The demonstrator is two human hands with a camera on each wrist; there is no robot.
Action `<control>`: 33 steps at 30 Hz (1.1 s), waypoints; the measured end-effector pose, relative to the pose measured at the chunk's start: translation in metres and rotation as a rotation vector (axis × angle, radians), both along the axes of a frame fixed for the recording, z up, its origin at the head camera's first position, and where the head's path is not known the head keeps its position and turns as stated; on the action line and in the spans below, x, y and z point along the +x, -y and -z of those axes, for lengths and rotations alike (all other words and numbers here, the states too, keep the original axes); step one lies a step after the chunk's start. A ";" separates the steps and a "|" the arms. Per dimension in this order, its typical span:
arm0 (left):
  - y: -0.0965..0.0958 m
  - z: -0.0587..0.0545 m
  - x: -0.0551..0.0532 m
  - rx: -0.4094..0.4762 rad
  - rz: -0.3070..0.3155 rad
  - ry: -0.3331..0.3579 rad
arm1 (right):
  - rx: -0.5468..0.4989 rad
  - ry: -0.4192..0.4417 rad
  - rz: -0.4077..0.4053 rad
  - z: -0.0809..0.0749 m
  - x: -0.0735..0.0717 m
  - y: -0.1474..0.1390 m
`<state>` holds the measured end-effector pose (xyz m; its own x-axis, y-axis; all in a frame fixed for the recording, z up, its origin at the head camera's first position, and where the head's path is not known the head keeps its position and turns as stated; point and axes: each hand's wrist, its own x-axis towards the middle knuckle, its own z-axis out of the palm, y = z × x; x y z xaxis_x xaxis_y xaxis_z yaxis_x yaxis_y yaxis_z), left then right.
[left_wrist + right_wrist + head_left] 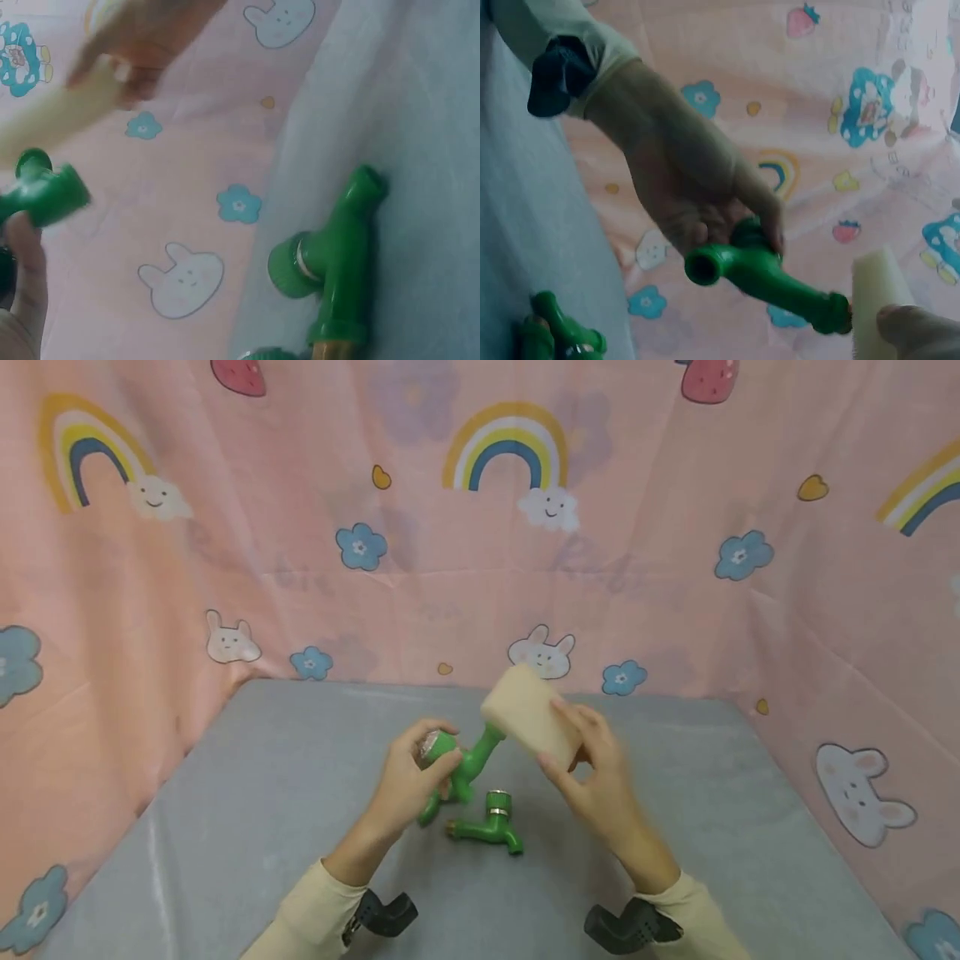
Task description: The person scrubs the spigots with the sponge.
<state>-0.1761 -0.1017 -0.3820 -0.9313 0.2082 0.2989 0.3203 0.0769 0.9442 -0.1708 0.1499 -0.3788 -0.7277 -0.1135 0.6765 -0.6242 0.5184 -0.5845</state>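
My left hand [408,772] grips a green faucet [472,762] by its round knob, above the table. The faucet's inlet end points up and to the right, at a cream sponge [528,710]. Pinched between thumb and fingers, the sponge is in my right hand [600,768], its lower face against that inlet end in the head view. In the right wrist view the faucet's spout opening [703,266] faces the camera. Below the hands a second green faucet [487,831] lies on the table, brass-coloured thread to the left. Another green faucet [429,812] is partly hidden behind my left hand.
A grey cloth covers the table [247,860]. Pink printed curtain [300,510] hangs behind and along both sides. A black wrist mount [386,914] sits on the left sleeve, and a similar black mount [626,927] on the right one.
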 end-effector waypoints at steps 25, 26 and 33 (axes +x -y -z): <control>0.000 -0.001 -0.003 0.301 0.093 0.436 | -0.099 0.043 -0.022 0.010 -0.009 0.002; 0.001 -0.001 -0.004 0.297 0.099 0.439 | -0.125 0.064 0.009 0.010 -0.011 0.000; 0.000 -0.001 -0.003 0.261 0.159 0.411 | -0.173 -0.023 -0.064 0.005 0.004 0.010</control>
<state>-0.1788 -0.1017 -0.3806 -0.9457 0.3241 -0.0244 -0.0929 -0.1974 0.9759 -0.1666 0.1400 -0.3839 -0.7068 -0.0396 0.7063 -0.6669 0.3705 -0.6465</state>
